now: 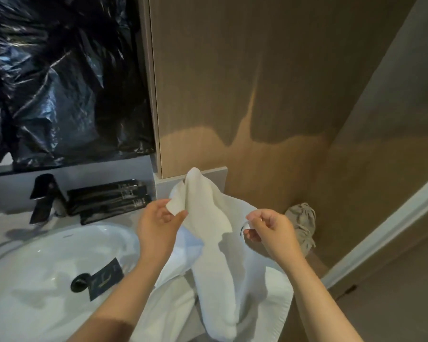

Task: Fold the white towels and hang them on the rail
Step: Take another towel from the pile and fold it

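Limp, light towel (pixel 215 280) is pinched by its corner in the left hand (pixel 158 225), likely the best hold; the curled right hand's (pixel 269 229) grip cannot be told.

Bathroom, probably in a hotel. A white oval sink (pixel 35 255) with a black drain (pixel 80 282) is set into a pale tabletop (pixel 10 219), on which a black tap (pixel 45 196) stands. Slim black boxes (pixel 106 198) with small print lie stacked beside the tap, and a dark printed card (pixel 106 278) rests in the sink. White towels (pixel 208 218) drape over the tabletop's right end. Wood-grain wall panels (pixel 232 82) and a white door frame (pixel 393 223) enclose the corner.
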### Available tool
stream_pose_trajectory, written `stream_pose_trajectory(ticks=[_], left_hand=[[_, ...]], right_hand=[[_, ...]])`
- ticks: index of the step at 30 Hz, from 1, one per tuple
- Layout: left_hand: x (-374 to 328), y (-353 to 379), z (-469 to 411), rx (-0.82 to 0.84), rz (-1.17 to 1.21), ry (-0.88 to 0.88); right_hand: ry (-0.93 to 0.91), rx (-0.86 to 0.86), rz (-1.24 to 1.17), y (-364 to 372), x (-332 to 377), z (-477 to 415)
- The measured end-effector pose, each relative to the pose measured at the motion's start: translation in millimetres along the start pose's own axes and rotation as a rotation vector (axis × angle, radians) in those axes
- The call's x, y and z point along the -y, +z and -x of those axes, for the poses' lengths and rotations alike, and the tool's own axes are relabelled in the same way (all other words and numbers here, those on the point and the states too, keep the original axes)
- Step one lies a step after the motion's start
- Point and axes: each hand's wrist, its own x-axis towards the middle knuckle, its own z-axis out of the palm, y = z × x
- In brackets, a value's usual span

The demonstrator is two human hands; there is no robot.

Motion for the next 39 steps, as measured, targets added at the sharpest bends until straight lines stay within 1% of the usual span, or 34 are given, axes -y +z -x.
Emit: stream_pose_trajectory(ticks=[5,9,11,16,18,20,22,26,30,32,35,39], left_hand=[[1,-9,16,0.071,0.153,-0.101],[1,-17,25,0.105,0.241,-0.140],[1,-20,27,0.114,0.251,-0.137],[-2,-25,30,0.156,0.266,-0.113],[-5,-25,31,0.169,0.265,-0.103],[-8,-27,32,0.196,0.272,-0.089],[-9,-29,32,0.218,0.281,-0.087],[-12,-33,31,0.239,0.306,-0.092],[-18,-35,35,0.260,0.341,-0.079],[-21,-37,37,0.267,0.356,-0.073],[-26,-41,39,0.291,0.376,-0.056],[-28,-45,40,0.349,0.389,-0.038]], right_hand=[[0.036,0.058,-0.121,5,15,20],[0.069,0.237,-0.169,0,28,30],[0.033,0.302,-0.154,-2,33,33],[-0.276,0.251,0.154,-11,47,35],[-0.374,0.192,0.311,-15,51,32],[-0.407,0.109,0.440,-18,55,27],[-0.414,0.069,0.491,-18,60,22],[-0.502,0.144,0.465,-13,70,19],[-0.519,0.241,0.347,-2,83,23],[-0.524,0.255,0.351,2,87,22],[-0.513,0.286,0.407,8,91,21],[-0.428,0.266,0.265,17,92,24]])
